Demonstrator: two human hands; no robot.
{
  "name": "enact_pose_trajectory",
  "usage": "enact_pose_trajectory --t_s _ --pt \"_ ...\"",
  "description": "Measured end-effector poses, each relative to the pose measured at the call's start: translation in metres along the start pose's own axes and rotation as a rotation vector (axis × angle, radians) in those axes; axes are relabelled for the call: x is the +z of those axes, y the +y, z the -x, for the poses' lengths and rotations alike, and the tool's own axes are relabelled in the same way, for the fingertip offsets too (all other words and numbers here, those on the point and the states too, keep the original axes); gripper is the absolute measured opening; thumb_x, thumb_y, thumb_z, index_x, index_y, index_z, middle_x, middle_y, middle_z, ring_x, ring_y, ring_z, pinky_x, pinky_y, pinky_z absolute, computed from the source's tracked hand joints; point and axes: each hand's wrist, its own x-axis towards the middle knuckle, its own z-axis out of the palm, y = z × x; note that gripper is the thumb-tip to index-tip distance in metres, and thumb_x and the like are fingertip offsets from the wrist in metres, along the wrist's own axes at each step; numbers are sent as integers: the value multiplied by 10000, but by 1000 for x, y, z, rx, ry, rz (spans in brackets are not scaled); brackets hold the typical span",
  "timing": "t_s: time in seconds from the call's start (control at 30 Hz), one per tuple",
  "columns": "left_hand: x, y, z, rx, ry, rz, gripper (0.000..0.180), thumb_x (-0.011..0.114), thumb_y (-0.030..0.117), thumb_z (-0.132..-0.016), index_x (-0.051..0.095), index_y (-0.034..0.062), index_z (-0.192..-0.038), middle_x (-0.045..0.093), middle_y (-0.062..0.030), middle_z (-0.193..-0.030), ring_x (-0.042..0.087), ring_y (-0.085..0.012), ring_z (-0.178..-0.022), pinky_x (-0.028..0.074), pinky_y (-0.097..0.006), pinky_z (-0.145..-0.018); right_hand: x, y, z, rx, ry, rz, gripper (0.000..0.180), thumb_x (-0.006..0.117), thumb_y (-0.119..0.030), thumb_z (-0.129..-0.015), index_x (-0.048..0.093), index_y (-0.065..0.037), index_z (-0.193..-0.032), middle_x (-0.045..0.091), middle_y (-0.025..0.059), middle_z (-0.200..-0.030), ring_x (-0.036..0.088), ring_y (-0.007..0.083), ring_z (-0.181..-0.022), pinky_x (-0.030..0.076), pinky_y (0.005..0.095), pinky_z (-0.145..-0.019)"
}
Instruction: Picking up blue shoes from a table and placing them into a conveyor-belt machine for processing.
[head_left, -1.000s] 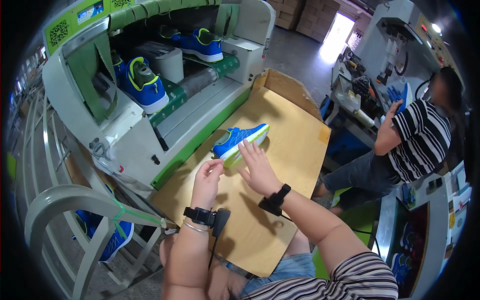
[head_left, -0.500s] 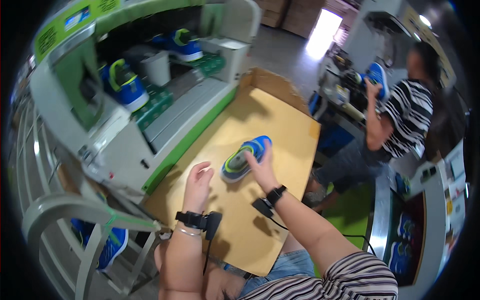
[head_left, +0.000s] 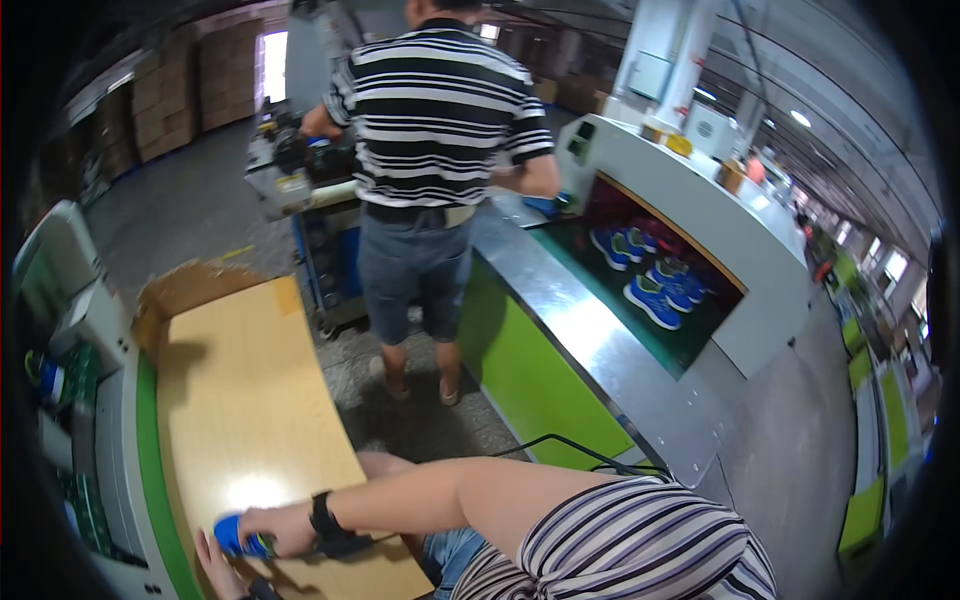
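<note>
A blue sneaker (head_left: 229, 535) with lime-green trim lies on the wooden table (head_left: 250, 380), low on the left of the picture. My right hand (head_left: 283, 529) reaches over from the right and is closed on the shoe, covering most of it. Close beside the toe is my left hand (head_left: 218, 570), its fingers stretched out; whether they touch the shoe I cannot tell. A black band with a small device circles my right wrist.
A co-worker (head_left: 430, 130) in a striped shirt stands at a machine beyond the table. On the right, a conveyor (head_left: 590, 330) with a metal edge carries several blue sneakers (head_left: 655, 298) under a grey hood. A green-edged machine (head_left: 110, 430) borders the table's left side.
The view has swung to the right, showing more of the conveyor. My right hand has closed over the shoe. The co-worker, earlier holding up a shoe, now stands with their back to me.
</note>
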Motion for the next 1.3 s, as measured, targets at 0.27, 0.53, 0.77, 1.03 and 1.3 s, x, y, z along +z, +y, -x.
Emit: enact_pose_trajectory --t_s 0.27,0.53,0.77,1.03,1.3 --pt "51 87 102 -460 -361 -179 587 527 426 -1020 418 84 -1484 453 -165 -1499 452 -320 -1359 383 -469 -1116 -9 -44 85 -134 -91 145 621 667 -170 -743 586 -93 -1354 607 229 -1269 594 383 -1121 474 456 -967" --pt "26 29 50 -385 -366 -317 567 474 405 -1044 427 28 -1465 523 -158 -1424 526 -301 -1273 400 -446 -1096 -6 -34 89 -182 43 176 576 675 -175 -728 629 -110 -1299 654 222 -1161 613 385 -1047 497 451 -889" --pt "29 35 60 -208 -346 -502 494 498 306 -1047 460 -5 -1429 589 -160 -1309 576 -279 -1187 464 -417 -1030 -3 -38 92 -160 79 221 570 687 -182 -704 653 -128 -1271 679 200 -1081 635 378 -958 510 450 -825" --pt "29 22 46 -260 -332 -366 467 523 288 -1038 483 -15 -1391 613 -159 -1222 617 -279 -1086 512 -402 -955 0 -28 89 -203 129 221 568 684 -189 -691 666 -125 -1255 687 193 -1090 640 370 -963 509 449 -815" --pt "-61 -3 -1 -666 -572 270 469 546 308 -1029 513 -30 -1352 606 -167 -1227 597 -297 -1107 499 -426 -964 1 -39 87 -210 138 205 570 681 -199 -702 664 -127 -1267 689 194 -1116 642 372 -1007 513 436 -855"
